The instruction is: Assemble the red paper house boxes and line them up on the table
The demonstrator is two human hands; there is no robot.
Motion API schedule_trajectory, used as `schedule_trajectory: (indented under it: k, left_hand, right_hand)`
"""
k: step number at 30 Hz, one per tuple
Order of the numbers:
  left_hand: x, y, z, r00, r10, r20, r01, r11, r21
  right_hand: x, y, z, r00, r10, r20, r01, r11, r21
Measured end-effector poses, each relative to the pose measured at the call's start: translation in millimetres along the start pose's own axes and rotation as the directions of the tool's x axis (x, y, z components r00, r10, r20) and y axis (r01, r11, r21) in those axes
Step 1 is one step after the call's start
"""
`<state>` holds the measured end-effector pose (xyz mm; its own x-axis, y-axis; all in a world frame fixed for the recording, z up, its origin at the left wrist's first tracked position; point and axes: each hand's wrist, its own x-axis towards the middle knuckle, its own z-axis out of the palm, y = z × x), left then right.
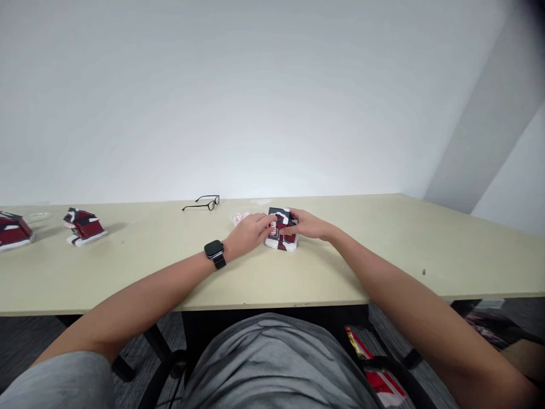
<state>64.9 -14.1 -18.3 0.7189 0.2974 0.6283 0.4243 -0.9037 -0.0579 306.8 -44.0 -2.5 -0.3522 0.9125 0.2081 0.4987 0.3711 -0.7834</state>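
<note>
A small model house [281, 244] with dark red walls, a dark roof and white snow-like trim stands upright on the table in front of me. My right hand [307, 223] grips its right side, thumb at the front and fingers by the roof. The fingers of my left hand [252, 230] are pinched at the house's left front, on a small red-and-white striped piece [273, 229] that touches or nearly touches the wall. Just behind my left hand lies a little heap of red-and-white striped pieces [239, 217], partly hidden by the hand.
Two similar red houses, one whole [89, 228] and one cut by the frame edge [13, 232], stand on the left of the table [340, 284]. Black-framed glasses [210, 205] rest near the wall. A small grey bit [423, 272] lies at the right.
</note>
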Motion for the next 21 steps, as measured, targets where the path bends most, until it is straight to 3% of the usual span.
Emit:
schedule_trajectory:
  k: [3, 6, 14, 21]
  left_hand:
    - [-1, -4, 1.9, 0.983, 0.181, 0.017, -0.181, 0.970, 0.161]
    - [-2, -10, 4.9, 0.953, 0.290, 0.084, -0.301, 0.929, 0.216]
    - [-2, -18, 8.5, 0.929, 0.345, 0.134, -0.369, 0.882, 0.293]
    - [0, -23, 1.6, 0.914, 0.398, 0.075, -0.388, 0.805, 0.449]
  right_hand:
    - [2, 3, -1, 1.000, -0.022, -0.017, 0.021, 0.999, -0.047]
    - [3, 5, -2, 0.999, -0.040, -0.013, 0.039, 0.996, -0.079]
    - [3, 8, -3, 0.999, -0.034, -0.014, 0.033, 0.998, -0.062]
    - [3, 9, -4, 0.998, -0.063, 0.002, 0.063, 0.995, -0.073]
